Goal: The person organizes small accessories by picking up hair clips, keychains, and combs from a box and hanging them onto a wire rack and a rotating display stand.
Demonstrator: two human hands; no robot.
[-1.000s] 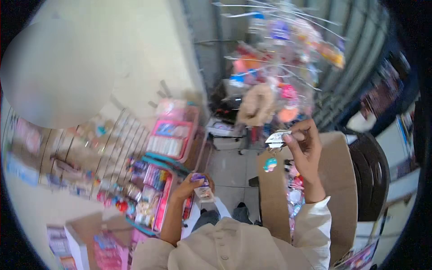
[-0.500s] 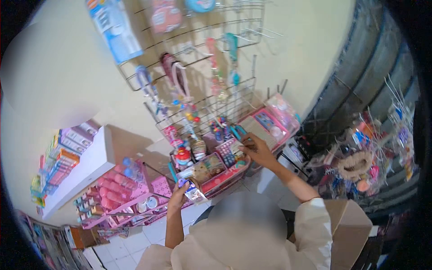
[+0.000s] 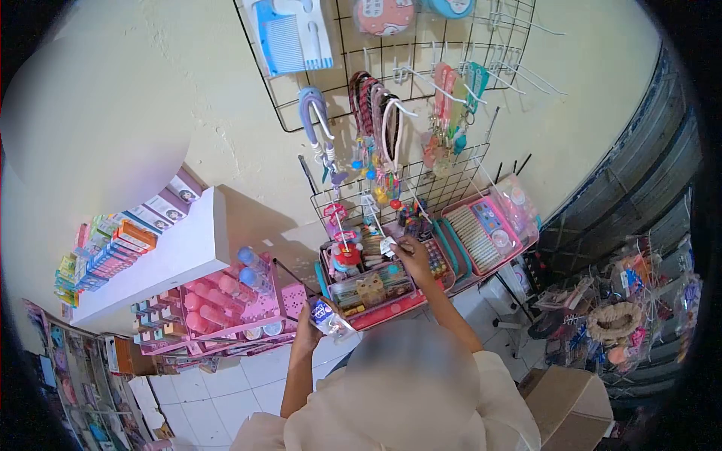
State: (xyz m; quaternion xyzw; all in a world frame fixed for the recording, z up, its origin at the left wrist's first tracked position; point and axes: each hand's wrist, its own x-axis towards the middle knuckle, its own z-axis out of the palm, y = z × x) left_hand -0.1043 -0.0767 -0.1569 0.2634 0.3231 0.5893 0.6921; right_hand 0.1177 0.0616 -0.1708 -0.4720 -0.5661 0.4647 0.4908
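Observation:
My left hand (image 3: pixel 304 333) is closed on a small clear plastic packet with a purple printed header (image 3: pixel 329 319), held in front of the pink basket (image 3: pixel 391 310). Over the middle of that basket, my right hand (image 3: pixel 416 261) pinches a small white piece (image 3: pixel 387 246), too small to identify. Below the right hand lies a clear case with a bear-like face on it (image 3: pixel 370 288). A red and pink figure charm (image 3: pixel 346 254) hangs at the basket's left end. Rows of small coloured beads or caps (image 3: pixel 437 259) sit right of my right fingers.
A wire rack (image 3: pixel 421 56) on the wall carries wrist straps (image 3: pixel 368 105), keychains and a comb pack (image 3: pixel 289 37). To the left are a white shelf (image 3: pixel 162 263) with boxes and a pink rack (image 3: pixel 282 304) with bottles. Bagged accessories (image 3: pixel 617 316) hang at right, above a cardboard box (image 3: pixel 571 406).
The view has turned, so the wall and baskets sit further right. My right hand has moved left across the basket, away from the turquoise handles. My left hand keeps the packet.

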